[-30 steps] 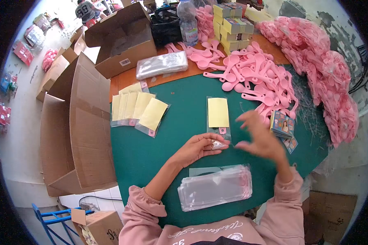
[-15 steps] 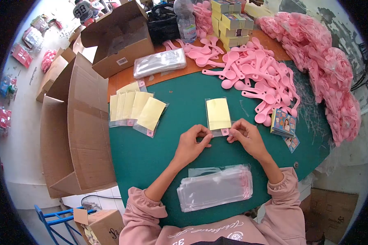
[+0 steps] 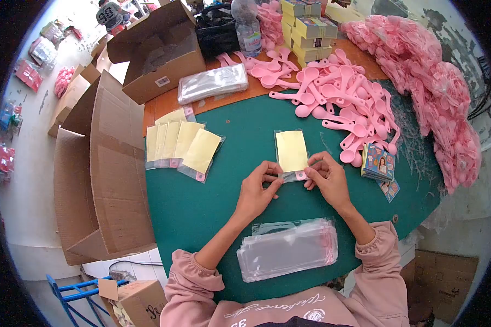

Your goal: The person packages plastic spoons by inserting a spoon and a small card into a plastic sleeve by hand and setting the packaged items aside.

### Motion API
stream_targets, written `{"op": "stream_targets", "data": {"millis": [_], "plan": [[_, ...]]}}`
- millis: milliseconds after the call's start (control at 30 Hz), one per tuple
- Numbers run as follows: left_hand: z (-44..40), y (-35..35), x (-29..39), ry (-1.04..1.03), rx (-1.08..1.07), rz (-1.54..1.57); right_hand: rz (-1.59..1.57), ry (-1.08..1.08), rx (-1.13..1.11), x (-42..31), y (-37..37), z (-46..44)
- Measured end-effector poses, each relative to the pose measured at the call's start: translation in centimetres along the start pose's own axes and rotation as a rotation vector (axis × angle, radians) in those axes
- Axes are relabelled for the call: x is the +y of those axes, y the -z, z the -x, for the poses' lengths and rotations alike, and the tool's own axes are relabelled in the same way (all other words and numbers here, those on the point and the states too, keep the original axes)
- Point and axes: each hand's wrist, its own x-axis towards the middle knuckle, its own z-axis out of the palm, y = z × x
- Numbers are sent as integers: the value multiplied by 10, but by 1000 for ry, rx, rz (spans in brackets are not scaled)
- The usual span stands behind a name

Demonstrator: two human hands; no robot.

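Green tabletop (image 3: 218, 204), with an open cardboard box (image 3: 120, 180) beside its left edge. A heap of pink spoons (image 3: 343, 95) occupies the upper right; a pile of clear sleeves (image 3: 286, 253) lies nearest the wearer. Left of centre, packets with pale-yellow cards (image 3: 199, 151) overlap in a fan. The left hand (image 3: 259, 188) and right hand (image 3: 331, 182) pinch the lower corners of a similar packet (image 3: 292, 151), flat at mid-table, a pink handle end (image 3: 300, 175) showing below its card.
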Motion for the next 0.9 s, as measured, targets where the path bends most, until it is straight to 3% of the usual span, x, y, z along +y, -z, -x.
{"op": "stream_targets", "data": {"millis": [133, 233, 300, 333, 367, 400, 433, 467, 533, 600, 633, 767, 900], "plan": [[0, 2, -2, -116, 12, -75, 53, 56, 11, -2, -1, 1], [-3, 19, -2, -137, 51, -144, 255, -33, -23, -16, 5, -9], [-8, 45, 3, -157, 81, -246, 1002, 625, 227, -11, 23, -32], [-5, 60, 14, -136, 78, -346, 1001, 624, 227, -12, 32, -42], [-4, 77, 13, -248, 111, -628, 1207, 586, 268, -15, 40, -53], [3, 78, 20, -272, 250, -948, 1413, 542, 309, -15, 47, -59], [13, 78, 32, -294, 394, -1267, 1411, 542, 315, -13, 50, -62], [18, 75, 41, -299, 394, -1271, 1434, 510, 290, -9, 52, -65], [25, 57, 54, -265, 13, -952, 1458, 482, 264, -9, 52, -67], [29, 21, 51, -364, -439, -729, 1465, 465, 195, -10, 50, -61], [35, 2, 42, -327, -555, -616, 1471, 465, 192, -12, 50, -59], [43, -30, 21, -376, -525, -636, 1420, 519, 134, -13, 54, -57], [32, -25, 22, -294, -555, -380, 1301, 582, 226, -27, 51, -60]]}}
